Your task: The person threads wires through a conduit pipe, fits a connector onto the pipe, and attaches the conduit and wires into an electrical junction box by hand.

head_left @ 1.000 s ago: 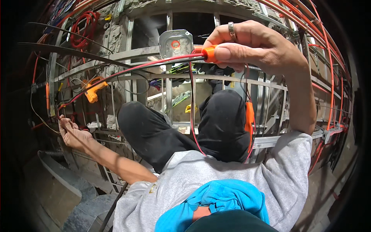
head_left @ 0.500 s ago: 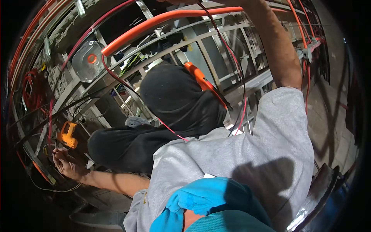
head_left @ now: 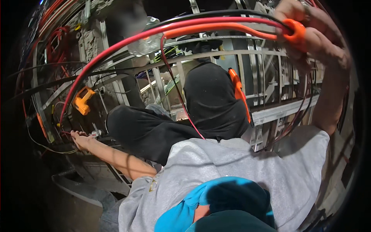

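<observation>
My right hand (head_left: 317, 42), raised at the upper right, grips an orange tube end (head_left: 295, 34) where a red wire (head_left: 177, 21) and a black wire (head_left: 232, 13) enter. These arc leftward across the view, above an orange conduit (head_left: 216, 27). My left hand (head_left: 81, 139), low on the left, has its fingers closed on thin red wire near the lower end of that arc. A yellow-orange tool (head_left: 83, 100) hangs just above it. A metal junction box (head_left: 143, 46), partly behind the wires, has another red and black pair running down from beside it to my lap.
Metal studs and rails (head_left: 282, 108) form a framework in front of me, with coiled red cable (head_left: 54, 46) at the upper left. An orange-handled tool (head_left: 239, 89) lies along my right leg (head_left: 212, 100). A curved grey object (head_left: 77, 189) is at the lower left.
The view has swung twice. My right hand rose out of the top edge, then came back into view at the upper right, farther right, with the wires now arching higher across the picture.
</observation>
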`<state>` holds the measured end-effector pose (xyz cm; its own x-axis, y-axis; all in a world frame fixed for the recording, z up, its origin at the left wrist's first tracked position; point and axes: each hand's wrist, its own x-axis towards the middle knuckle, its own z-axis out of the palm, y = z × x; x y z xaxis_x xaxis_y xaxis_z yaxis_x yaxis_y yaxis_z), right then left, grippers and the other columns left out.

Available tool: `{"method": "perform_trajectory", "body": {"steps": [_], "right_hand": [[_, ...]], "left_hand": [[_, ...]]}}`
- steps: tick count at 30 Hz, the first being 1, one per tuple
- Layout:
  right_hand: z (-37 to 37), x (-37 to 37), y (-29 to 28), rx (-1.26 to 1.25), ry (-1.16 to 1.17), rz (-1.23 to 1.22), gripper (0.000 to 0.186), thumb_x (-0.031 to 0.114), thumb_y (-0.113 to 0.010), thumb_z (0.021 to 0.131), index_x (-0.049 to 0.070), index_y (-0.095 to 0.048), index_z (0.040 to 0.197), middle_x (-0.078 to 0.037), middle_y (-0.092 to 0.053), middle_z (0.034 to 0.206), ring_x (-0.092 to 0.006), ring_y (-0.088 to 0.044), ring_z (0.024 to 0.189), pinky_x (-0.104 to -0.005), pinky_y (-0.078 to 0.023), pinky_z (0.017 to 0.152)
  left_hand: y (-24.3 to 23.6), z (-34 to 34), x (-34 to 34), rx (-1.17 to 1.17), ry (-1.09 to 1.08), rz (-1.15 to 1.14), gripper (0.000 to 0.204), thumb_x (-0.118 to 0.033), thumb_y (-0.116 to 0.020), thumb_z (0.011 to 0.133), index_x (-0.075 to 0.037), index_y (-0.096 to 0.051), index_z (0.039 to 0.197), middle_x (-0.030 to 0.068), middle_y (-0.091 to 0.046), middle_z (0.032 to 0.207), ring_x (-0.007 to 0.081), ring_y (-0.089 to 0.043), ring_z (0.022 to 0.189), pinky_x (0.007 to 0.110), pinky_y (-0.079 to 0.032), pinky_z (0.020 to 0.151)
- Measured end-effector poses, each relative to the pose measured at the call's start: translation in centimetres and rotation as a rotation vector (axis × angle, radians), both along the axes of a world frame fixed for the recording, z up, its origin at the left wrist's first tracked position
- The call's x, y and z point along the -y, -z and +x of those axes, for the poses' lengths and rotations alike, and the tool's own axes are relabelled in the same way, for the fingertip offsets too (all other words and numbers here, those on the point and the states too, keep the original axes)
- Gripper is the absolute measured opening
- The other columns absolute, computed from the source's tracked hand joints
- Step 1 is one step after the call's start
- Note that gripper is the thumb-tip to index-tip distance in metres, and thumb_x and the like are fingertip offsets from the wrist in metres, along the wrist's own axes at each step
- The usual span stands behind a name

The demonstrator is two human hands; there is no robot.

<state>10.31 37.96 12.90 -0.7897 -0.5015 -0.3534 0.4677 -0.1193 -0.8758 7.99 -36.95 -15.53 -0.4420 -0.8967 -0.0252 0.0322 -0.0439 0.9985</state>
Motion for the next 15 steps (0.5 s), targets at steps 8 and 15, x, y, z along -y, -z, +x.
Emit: {"method": "perform_trajectory", "body": {"steps": [8,15], "right_hand": [[-5.1,14.5,-1.6,-0.060,-0.266,0.181,0.044,0.042,-0.064,0.111,-0.001,-0.069,0.119,-0.002,-0.064,0.084,-0.0079,-0.060,0.072,-0.0262,-0.051,0.063],[-7.6,25.2,1.0,-0.741,-0.532,0.533,0.053,0.048,-0.063,0.109,-0.003,-0.075,0.120,-0.012,-0.076,0.090,-0.0216,-0.074,0.080,-0.0389,-0.057,0.073]], "left_hand": [[4.1,3.9,3.4,0.419,-0.185,-0.786,0.023,-0.020,-0.075,0.096,0.002,-0.071,0.101,0.0136,-0.075,0.091,0.0218,-0.070,0.077,0.039,-0.056,0.071],[-20.7,3.3,-20.8,-0.421,0.301,-1.176,0.057,-0.038,-0.070,0.107,0.015,-0.064,0.125,0.0280,-0.072,0.123,0.0330,-0.073,0.112,0.043,-0.057,0.102]]}}
